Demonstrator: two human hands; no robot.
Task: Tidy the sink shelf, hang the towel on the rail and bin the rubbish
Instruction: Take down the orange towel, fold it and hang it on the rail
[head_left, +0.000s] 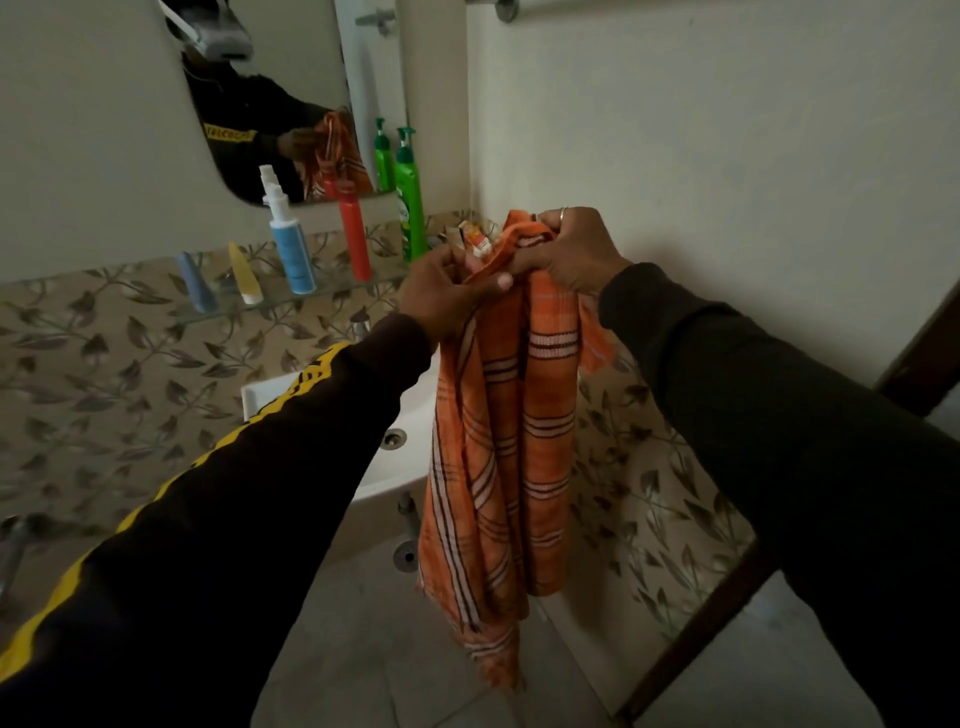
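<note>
Both sleeves cropped, left hand (441, 291) and right hand (571, 254) gripping orange towel (498, 441), sink (410, 415) half hidden

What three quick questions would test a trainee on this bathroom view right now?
1. True or false: the orange towel already hangs on the rail.
2. Which bottle on the glass shelf stands nearest the corner: A) the blue bottle, B) the red bottle, C) the green bottle?
3. Fill in: the towel is bunched at its top in the grip of ____ hands.

Key: 1. False; the left hand and the right hand hold it in the air, over the sink edge. 2. C. 3. Both.
</note>
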